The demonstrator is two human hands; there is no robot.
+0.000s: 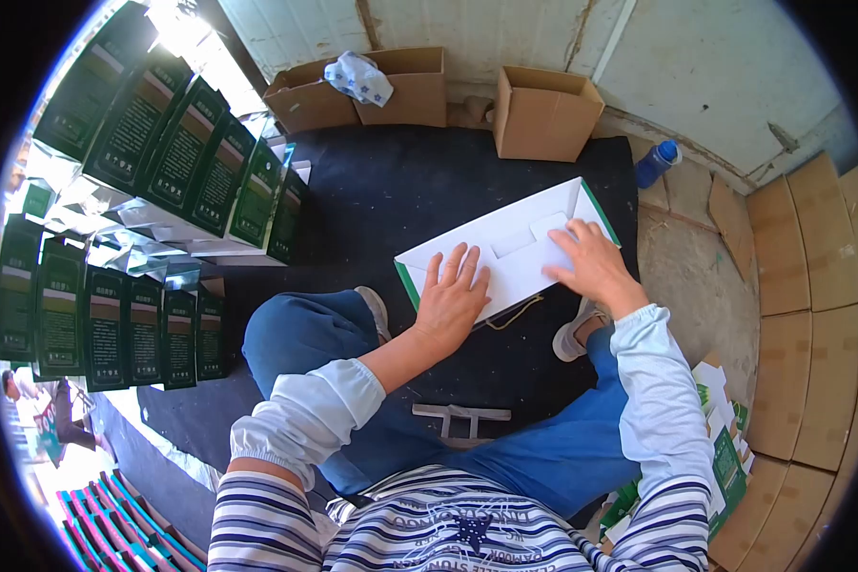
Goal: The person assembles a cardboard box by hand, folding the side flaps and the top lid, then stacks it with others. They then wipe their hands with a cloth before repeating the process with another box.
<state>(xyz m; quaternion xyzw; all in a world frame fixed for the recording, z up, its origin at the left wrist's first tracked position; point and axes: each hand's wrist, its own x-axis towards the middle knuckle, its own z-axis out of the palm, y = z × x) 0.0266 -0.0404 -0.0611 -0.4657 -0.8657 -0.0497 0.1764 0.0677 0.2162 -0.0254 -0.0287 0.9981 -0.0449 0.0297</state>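
A white carton with green ends (517, 255) lies tilted in front of me on the black mat (372, 210), its white face with flaps and a slot turned up. My left hand (453, 296) rests flat on its left part, fingers spread. At the right part, my right hand (591, 259) touches a small white tab, thumb and fingers apart. A thin tan cord (517, 313) shows below the carton's near edge.
Stacked green boxes (167, 143) stand at the left. Open brown cartons (546, 119) line the wall, one with a patterned cloth (358, 78). A blue bottle (658, 162) stands right of the mat. Brown cartons (782, 372) are piled at the far right.
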